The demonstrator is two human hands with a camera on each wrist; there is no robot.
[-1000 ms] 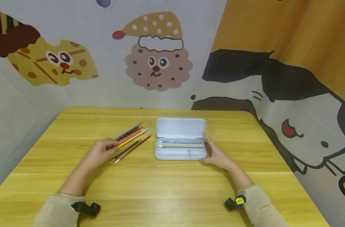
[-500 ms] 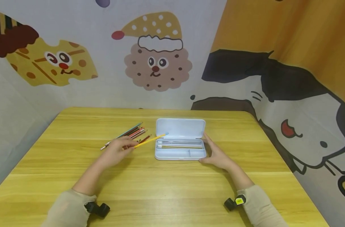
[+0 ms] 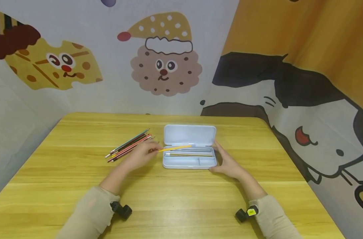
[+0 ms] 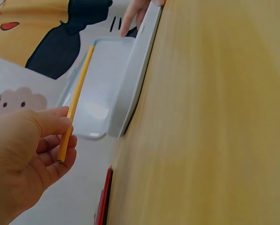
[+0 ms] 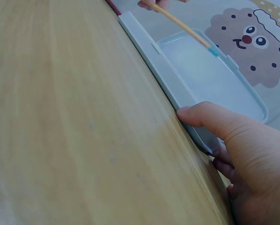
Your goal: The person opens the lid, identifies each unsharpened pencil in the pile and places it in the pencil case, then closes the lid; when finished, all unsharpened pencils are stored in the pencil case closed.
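In the head view my left hand [image 3: 139, 156] pinches a yellow pencil [image 3: 176, 148] near one end, between thumb and fingers. The pencil [image 4: 79, 93] has a light-blue far end and slants above the open white pencil case [image 3: 181, 162], over its back part. Two pencils, one silvery and one gold [image 3: 190, 155], lie lengthwise in the case's long back compartment. My right hand [image 3: 227, 162] grips the case's right end, thumb at the front corner and fingers behind. The right wrist view shows that thumb on the front wall of the case [image 5: 163, 70].
Several coloured pencils [image 3: 127, 144] lie in a slanted bunch on the wooden table [image 3: 175, 199], left of the case and partly behind my left hand. The raised lid [image 3: 189, 135] leans back. A cartoon-printed cloth [image 3: 109, 99] hangs behind the table.
My left hand has lifted the yellow pencil from the bunch and carried it right, over the case. The pencil now lies flatter in angle. The right hand and case stay put.
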